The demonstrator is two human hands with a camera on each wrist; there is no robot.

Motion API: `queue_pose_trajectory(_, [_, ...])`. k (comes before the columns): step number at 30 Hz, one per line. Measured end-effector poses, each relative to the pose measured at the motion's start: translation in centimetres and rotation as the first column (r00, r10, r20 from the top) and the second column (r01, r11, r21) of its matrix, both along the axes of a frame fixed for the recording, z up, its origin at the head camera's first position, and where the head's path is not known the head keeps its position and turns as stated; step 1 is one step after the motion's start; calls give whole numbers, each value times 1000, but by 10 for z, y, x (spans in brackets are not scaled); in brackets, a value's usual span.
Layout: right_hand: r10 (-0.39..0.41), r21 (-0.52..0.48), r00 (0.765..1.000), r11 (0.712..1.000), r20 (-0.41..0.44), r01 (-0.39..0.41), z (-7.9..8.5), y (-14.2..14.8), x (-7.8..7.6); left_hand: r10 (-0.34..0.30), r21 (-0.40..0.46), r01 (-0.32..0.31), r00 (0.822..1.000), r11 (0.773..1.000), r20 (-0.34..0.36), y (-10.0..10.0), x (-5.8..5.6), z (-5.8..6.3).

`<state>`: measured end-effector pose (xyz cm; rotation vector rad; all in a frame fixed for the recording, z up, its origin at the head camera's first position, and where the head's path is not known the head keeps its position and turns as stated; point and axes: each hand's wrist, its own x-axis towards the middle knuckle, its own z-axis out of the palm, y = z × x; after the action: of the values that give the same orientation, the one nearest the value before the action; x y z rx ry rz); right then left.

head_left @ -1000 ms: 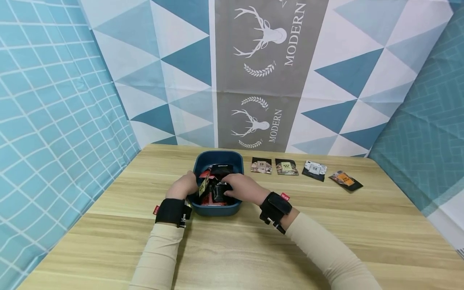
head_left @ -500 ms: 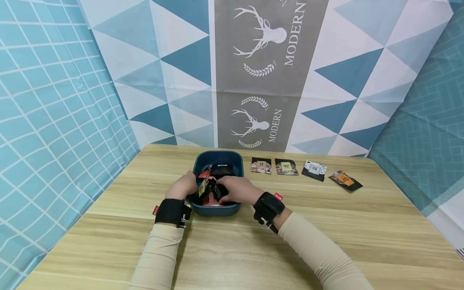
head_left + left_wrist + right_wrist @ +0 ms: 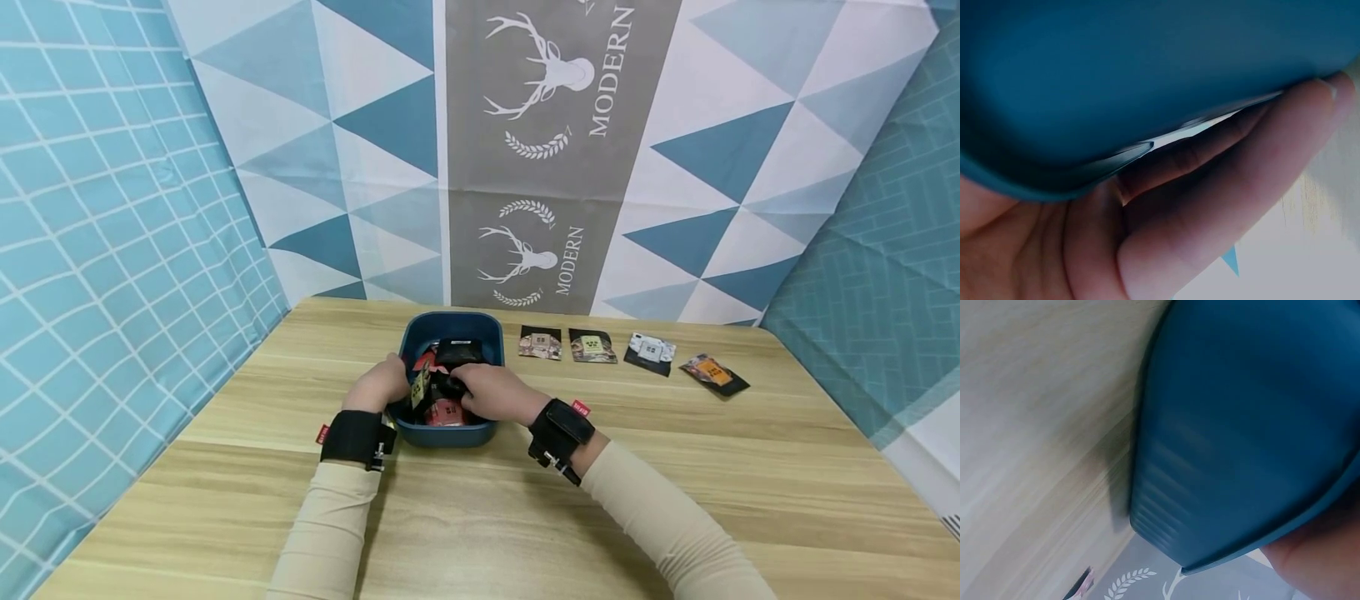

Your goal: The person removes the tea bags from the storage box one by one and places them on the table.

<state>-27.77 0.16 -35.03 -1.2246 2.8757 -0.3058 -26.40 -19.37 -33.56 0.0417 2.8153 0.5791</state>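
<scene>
A dark blue plastic bin (image 3: 442,436) stands on the wooden table, holding several small black, red and patterned packets. My left hand (image 3: 381,385) grips the bin's left side; in the left wrist view its fingers (image 3: 1229,194) lie along the bin wall. Over the right rim, my right hand (image 3: 497,392) reaches inside and pinches a black packet (image 3: 448,384), its fingertips partly hidden. Below that packet lies a red packet (image 3: 446,412). A packet with a yellow label (image 3: 421,388) leans near the left wall, and another black packet (image 3: 460,352) lies at the back.
Right of the bin, along the table's back, lie a brown-labelled packet (image 3: 541,342), a green-labelled packet (image 3: 592,345), a white-and-black packet (image 3: 651,352) and an orange-labelled packet (image 3: 716,374). A patterned cloth backdrop (image 3: 525,183) rises behind the table (image 3: 480,517).
Inside the bin, my right hand has shifted the black packet back from the front, and more of the red packet beneath shows. The left hand and the bin have stayed in place.
</scene>
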Motion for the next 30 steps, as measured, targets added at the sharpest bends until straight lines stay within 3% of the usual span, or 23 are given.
queue_pose_trajectory(6, [-9,-54,996,999,-88,5,2,2,2,9,5,-9,1000,1000,1,-1,-1,0])
queue_pose_trajectory(14, [-39,-123,974,992,-223,12,-1,9,4,-2,-23,2,1000,1000,-13,1,-1,-1])
queue_pose_trajectory(24, [-45,-224,972,975,-229,-8,8,22,10,-6,-18,6,1000,1000,-29,2,1,0])
queue_pose_trajectory(30, [-76,-306,956,952,-283,-15,15,36,12,-3,-9,3,1000,1000,-27,2,3,0])
